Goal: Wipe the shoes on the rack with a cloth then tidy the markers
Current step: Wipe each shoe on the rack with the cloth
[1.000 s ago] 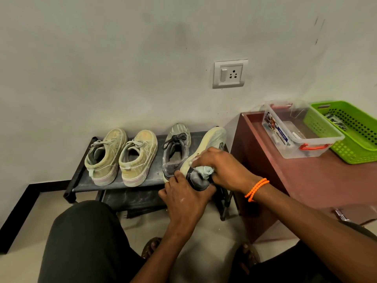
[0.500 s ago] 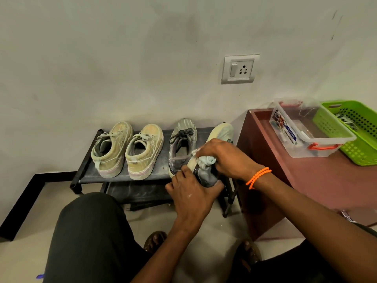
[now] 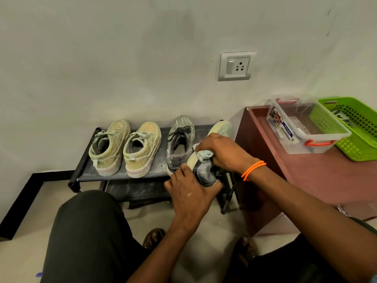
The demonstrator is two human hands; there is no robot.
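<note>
A low black shoe rack [image 3: 114, 176] stands against the wall. On it sit two tan sneakers [image 3: 109, 148] [image 3: 142, 149] and a grey laced sneaker [image 3: 179, 144]. The fourth shoe [image 3: 221, 127], grey with a pale sole, is tilted on its side at the rack's right end. My left hand [image 3: 189, 193] grips its heel from below. My right hand [image 3: 222, 152] holds a crumpled grey cloth [image 3: 205, 155] and presses it on the shoe's side near the heel. No markers are clearly visible.
A dark red table [image 3: 318, 180] stands right of the rack. It carries a clear plastic box [image 3: 306, 127] with red clips and a green perforated basket [image 3: 355, 127]. A wall socket [image 3: 236, 65] is above. My knees and sandalled feet fill the foreground floor.
The view has shifted slightly. My right hand with the cloth has slid a little along the tilted shoe's side, and my left hand keeps its hold on the heel.
</note>
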